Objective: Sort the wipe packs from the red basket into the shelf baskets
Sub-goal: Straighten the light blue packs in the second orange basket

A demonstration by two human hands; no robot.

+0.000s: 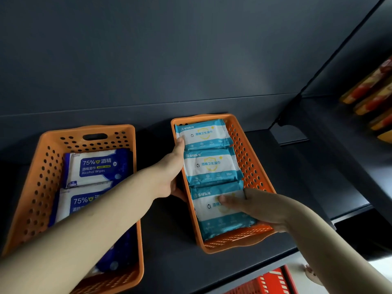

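Note:
Two orange shelf baskets stand on a dark shelf. The right basket holds three teal-and-white wipe packs in a row; the nearest teal pack lies under my right hand, whose thumb presses on top while the fingers curl round the basket's right rim. My left hand grips the left wall of the right basket, thumb tip touching the far teal pack. The left basket holds dark blue alcohol wipe packs, partly hidden by my left forearm. A corner of the red basket shows below the shelf.
The dark shelf has a back wall and a side panel at right. Yellow-and-red packaged goods sit on the neighbouring shelf at far right. A gap of bare shelf separates the two orange baskets.

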